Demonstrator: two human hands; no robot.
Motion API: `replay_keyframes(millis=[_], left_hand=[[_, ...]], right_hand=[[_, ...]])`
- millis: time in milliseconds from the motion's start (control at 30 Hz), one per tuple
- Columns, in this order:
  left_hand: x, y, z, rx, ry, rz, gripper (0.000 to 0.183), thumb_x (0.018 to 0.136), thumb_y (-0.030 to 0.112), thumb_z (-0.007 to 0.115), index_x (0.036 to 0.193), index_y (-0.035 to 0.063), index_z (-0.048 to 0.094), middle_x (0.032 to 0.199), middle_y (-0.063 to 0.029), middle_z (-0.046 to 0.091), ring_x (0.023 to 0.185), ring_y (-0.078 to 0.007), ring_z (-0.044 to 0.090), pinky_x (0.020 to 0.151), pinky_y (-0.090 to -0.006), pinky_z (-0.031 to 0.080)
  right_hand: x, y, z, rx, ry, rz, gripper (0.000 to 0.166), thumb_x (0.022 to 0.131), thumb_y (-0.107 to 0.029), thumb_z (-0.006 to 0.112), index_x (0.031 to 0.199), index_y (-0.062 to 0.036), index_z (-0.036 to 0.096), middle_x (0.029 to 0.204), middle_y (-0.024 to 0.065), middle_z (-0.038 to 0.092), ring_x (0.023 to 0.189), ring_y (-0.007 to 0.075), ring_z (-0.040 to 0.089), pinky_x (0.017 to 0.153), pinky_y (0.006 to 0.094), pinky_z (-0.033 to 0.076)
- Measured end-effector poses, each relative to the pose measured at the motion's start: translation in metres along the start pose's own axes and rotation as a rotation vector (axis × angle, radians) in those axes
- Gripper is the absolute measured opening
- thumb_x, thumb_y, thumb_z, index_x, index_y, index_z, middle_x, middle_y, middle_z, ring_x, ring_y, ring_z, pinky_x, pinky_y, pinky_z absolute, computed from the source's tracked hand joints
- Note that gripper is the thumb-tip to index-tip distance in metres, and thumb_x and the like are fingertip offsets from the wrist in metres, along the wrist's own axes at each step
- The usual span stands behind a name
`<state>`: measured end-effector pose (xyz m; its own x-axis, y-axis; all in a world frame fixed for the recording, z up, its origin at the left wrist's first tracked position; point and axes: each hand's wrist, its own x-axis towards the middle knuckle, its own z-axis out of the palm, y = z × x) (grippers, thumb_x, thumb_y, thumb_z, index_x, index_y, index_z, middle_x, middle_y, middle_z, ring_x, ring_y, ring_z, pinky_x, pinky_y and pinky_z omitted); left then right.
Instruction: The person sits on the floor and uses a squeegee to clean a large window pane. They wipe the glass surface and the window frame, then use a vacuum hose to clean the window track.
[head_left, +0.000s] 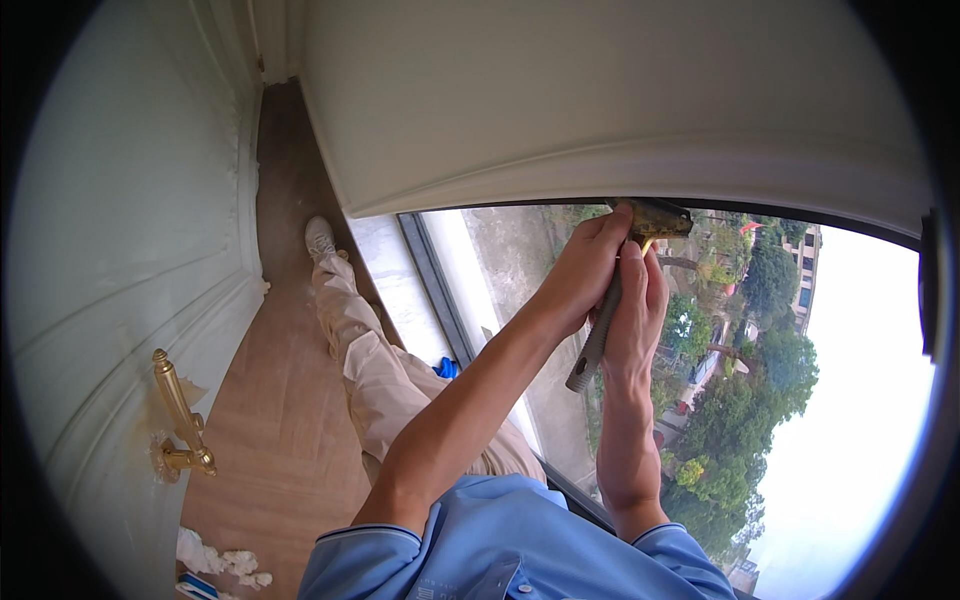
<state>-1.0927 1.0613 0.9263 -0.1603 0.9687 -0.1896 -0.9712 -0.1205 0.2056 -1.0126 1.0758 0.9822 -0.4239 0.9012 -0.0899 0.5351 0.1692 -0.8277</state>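
Observation:
A hand tool with a worn brass head (658, 219) and a grey ribbed handle (596, 352) is held in front of the window. It looks like a glass scraper or squeegee. My left hand (589, 262) grips it where the handle meets the head, with the thumb against the brass. My right hand (637, 304) pinches the brass neck, its fingers beside the handle. The head sits close to the dark window frame edge (720, 205); whether they touch is unclear. My fingers hide part of the neck and the upper handle.
A white wall panel (585, 90) borders the window glass (517, 247). Down by my legs is a marble sill (394, 277) with a blue object (446, 367). Left stands a white door (127, 225) with a brass handle (180, 420). Crumpled white material (225, 559) lies on the wooden floor (262, 450).

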Motion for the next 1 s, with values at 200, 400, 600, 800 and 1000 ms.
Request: replay_keyframes(millis=[200,400,600,800,1000], left_hand=[[-0.003,0.004,0.005,0.027,-0.007,0.006,0.048,0.114,0.044,0.045,0.112,0.002,0.068,0.099,-0.0045,0.069,0.087,-0.0107,0.065,0.08,-0.0295,0.055],[-0.006,-0.006,0.003,0.022,0.035,0.007,0.05,0.114,0.045,0.045,0.113,0.0017,0.069,0.099,-0.0045,0.07,0.087,-0.0108,0.065,0.08,-0.0289,0.054],[-0.002,-0.009,-0.002,0.192,0.09,0.027,0.052,0.114,0.047,0.042,0.112,0.0039,0.071,0.089,-0.0011,0.068,0.074,-0.0079,0.062,0.059,-0.0258,0.047],[0.001,-0.011,-0.001,0.171,0.085,0.064,0.053,0.114,0.049,0.042,0.109,0.0052,0.071,0.078,0.0028,0.063,0.062,-0.0063,0.054,0.05,-0.0254,0.039],[-0.001,-0.01,0.0,0.157,0.093,0.023,0.052,0.113,0.048,0.042,0.108,0.0065,0.071,0.075,0.0035,0.061,0.059,-0.0059,0.052,0.047,-0.0254,0.036]], right_hand=[[-0.002,-0.005,-0.003,0.015,-0.008,0.006,0.032,0.112,-0.028,0.05,0.112,0.0013,0.064,0.095,-0.0011,0.055,0.083,0.0067,0.047,0.072,0.0242,0.04],[-0.004,0.001,-0.004,0.039,-0.029,0.019,0.03,0.112,-0.026,0.049,0.109,0.0002,0.063,0.09,-0.0014,0.055,0.081,0.0059,0.045,0.071,0.0241,0.039],[0.0,0.01,-0.011,0.064,-0.055,0.047,0.03,0.113,-0.027,0.048,0.099,-0.0034,0.06,0.077,-0.0039,0.053,0.067,0.0043,0.044,0.059,0.0238,0.038],[0.008,0.014,-0.017,-0.006,-0.094,-0.078,0.03,0.113,-0.028,0.048,0.095,-0.0054,0.058,0.072,-0.0039,0.053,0.062,0.004,0.045,0.056,0.0241,0.038],[0.007,0.007,-0.015,-0.018,-0.091,-0.031,0.032,0.113,-0.026,0.05,0.091,-0.004,0.058,0.073,-0.0015,0.054,0.062,0.0055,0.047,0.056,0.0247,0.039]])
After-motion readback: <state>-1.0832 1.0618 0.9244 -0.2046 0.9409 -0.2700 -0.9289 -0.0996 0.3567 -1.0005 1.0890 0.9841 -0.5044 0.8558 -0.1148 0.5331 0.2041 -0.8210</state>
